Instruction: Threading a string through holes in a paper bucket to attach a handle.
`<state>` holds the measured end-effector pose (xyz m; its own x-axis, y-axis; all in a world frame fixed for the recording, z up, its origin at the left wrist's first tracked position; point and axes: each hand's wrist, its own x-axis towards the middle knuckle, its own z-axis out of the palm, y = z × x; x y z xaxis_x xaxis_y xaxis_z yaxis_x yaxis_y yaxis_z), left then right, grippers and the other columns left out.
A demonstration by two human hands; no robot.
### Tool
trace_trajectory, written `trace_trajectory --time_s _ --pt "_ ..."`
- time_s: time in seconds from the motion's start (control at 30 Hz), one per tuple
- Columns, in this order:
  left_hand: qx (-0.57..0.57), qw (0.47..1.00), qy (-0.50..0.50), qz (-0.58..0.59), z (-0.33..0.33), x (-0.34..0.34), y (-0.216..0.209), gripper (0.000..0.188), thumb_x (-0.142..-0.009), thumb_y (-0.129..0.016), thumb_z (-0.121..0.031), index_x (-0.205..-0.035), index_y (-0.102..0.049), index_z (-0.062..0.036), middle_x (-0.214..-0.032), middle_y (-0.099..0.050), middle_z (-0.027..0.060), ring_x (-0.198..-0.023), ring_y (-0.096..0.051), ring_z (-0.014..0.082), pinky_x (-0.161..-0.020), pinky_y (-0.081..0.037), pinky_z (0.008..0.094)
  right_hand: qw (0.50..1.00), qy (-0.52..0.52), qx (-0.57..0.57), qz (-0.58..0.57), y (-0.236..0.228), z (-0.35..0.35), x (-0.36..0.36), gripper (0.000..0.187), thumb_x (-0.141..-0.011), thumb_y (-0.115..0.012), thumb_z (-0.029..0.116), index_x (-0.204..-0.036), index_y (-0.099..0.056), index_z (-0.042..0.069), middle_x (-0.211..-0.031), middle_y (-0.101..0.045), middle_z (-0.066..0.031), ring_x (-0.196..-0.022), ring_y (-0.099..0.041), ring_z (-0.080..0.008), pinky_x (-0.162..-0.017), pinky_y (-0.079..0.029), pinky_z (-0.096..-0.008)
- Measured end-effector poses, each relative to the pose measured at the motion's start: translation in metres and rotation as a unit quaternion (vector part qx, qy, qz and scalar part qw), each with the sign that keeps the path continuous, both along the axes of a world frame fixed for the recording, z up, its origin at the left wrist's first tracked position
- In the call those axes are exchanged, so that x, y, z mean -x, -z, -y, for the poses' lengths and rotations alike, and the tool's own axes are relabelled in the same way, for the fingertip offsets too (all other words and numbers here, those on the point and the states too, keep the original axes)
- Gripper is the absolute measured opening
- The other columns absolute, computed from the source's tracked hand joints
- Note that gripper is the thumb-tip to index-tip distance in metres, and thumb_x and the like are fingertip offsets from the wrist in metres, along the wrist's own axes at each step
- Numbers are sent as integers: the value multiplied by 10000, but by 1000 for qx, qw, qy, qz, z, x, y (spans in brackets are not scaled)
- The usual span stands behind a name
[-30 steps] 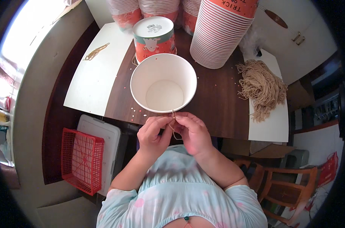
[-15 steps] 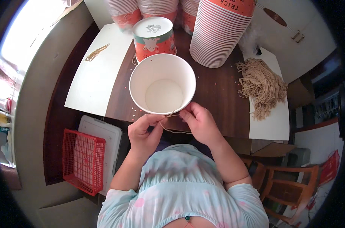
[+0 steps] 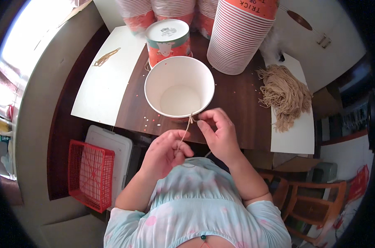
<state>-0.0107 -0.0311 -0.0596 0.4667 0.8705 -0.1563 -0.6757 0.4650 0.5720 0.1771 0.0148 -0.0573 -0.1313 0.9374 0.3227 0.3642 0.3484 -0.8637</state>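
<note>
String is pinched taut between left hand and right hand, fingers clenched on it, apparently for tying at the bucket rim by the table's near edge.

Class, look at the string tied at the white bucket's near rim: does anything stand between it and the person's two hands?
Nothing visible does. The string runs from the white bucket rim straight to the left hand; the right hand is beside the knot.

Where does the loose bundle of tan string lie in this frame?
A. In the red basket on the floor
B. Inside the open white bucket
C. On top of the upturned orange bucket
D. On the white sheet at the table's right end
D: the bundle of tan string rests partly on the white sheet at the right of the dark table, apart from the open white bucket.
</note>
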Motion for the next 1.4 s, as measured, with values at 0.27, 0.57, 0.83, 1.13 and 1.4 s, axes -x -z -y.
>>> trace_trajectory --time_s 0.27,0.57,0.83,1.13,1.4 --pt "-269 848 -101 -446 11 -11 -30 134 -930 -591 -99 -890 -646 16 -692 -571 -2 -607 -492 60 -535 -401 212 939 -64 -318 116 -15 -6 8 295 -682 -762 54 -946 -637 92 -1006 -619 -60 -862 -577 -232 -726 -445 -356" --pt "-391 841 35 -371 18 4 -81 53 -857 -632 -41 -836 -646 6 -708 -628 99 -618 -624 201 -570 -476 274 935 -46 -336 102 -9 -19 -1 220 -660 -781 75 -831 -649 115 -916 -640 -9 -810 -583 -213 -728 -443 -347" --pt "-254 836 189 -447 -11 64 -103 180 -900 -636 -89 -1036 -656 25 -855 -682 51 -744 -604 69 -661 -496 227 953 -180 -219 107 -29 -38 -63 172 -685 -742 -32 -793 -636 49 -842 -667 -77 -895 -659 -252 -784 -496 -362" --pt "-200 827 24 -524 -52 113 -85 203 -919 -636 -200 -900 -687 -4 -668 -561 -46 -612 -480 19 -541 -383 199 898 -199 -166 355 -88 -42 -109 379 -687 -790 161 -1022 -654 47 -1172 -600 -143 -1146 -551 -334 -981 -431 -412" --pt "-259 863 97 -422 -91 -12 -128 243 -925 -611 -206 -866 -646 27 -697 -593 -10 -655 -526 43 -589 -421 208 872 -350 284 -190 -101 -47 -21 476 -896 -631 116 -1318 -446 -2 -1157 -592 -75 -1003 -577 -97 -858 -470 -242"
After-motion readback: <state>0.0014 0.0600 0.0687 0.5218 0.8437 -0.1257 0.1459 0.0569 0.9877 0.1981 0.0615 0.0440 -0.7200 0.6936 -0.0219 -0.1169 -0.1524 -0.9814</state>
